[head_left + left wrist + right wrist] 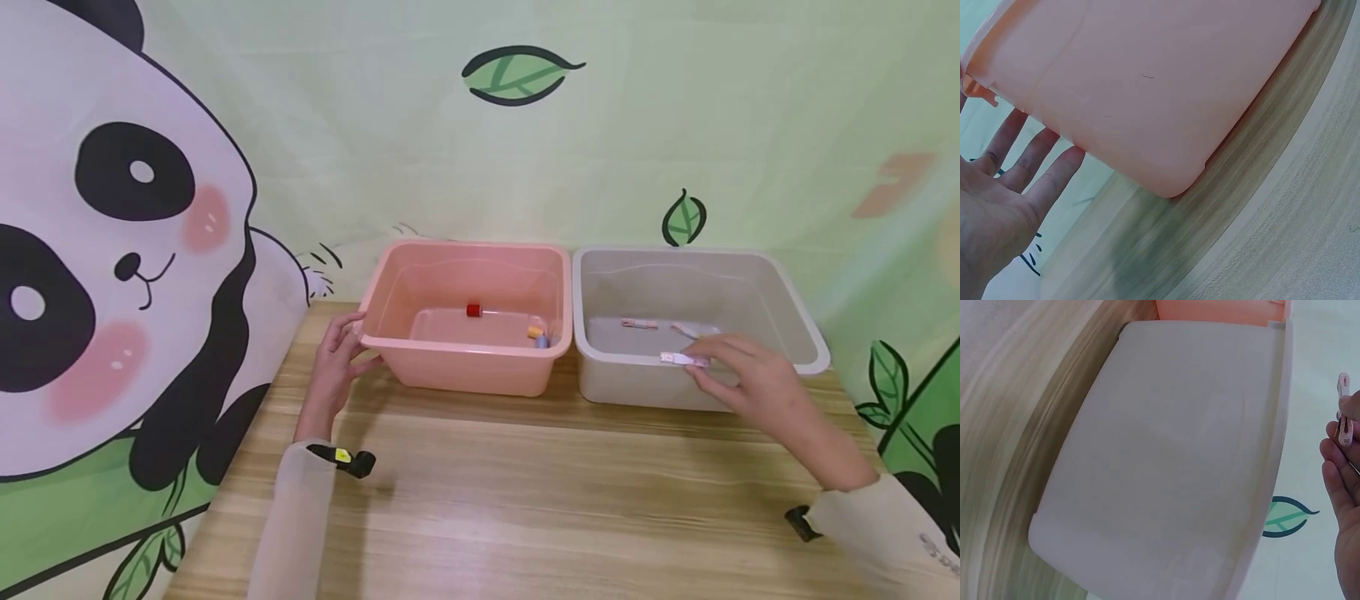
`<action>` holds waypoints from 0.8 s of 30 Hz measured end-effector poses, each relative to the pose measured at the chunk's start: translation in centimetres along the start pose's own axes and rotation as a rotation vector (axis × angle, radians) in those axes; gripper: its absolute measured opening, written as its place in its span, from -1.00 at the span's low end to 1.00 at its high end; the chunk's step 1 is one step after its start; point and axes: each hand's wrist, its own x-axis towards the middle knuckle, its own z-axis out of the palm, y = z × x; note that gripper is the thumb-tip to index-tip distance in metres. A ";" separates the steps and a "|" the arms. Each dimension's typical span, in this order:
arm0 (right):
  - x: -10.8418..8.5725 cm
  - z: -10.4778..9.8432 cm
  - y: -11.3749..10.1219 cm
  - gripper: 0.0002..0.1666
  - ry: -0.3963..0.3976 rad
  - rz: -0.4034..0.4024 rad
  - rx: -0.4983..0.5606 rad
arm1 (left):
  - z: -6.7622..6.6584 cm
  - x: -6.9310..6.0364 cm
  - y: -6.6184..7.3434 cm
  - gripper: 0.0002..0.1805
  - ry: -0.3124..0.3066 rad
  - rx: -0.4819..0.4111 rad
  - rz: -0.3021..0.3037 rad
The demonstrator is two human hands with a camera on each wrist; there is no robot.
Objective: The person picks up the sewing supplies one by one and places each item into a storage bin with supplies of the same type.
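Observation:
Over the front rim of the grey bin, my right hand pinches a pale pink-and-white clothespin between thumb and fingers. The right wrist view shows this clothespin at the right edge, with part of the hand cut off. Inside the grey bin lie two similar pale pink pieces, one clothespin-like and one partly behind my fingers. My left hand touches the left side of the pink bin. In the left wrist view, its fingers are extended against the bin's wall.
A small red cylinder, a yellow piece and a blue piece lie in the pink bin. Both bins stand side by side on a wood-grain table, before a printed cloth backdrop.

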 end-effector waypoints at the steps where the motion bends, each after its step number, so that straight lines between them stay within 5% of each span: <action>1: 0.1 -0.1 0.0 -0.31 0.001 -0.002 -0.002 | 0.0 0.0 0.0 -0.67 0.000 0.001 -0.001; 24: 2.2 -2.0 2.0 -0.28 0.034 -0.065 -0.060 | 0.0 0.1 0.0 -0.63 0.013 0.026 -0.011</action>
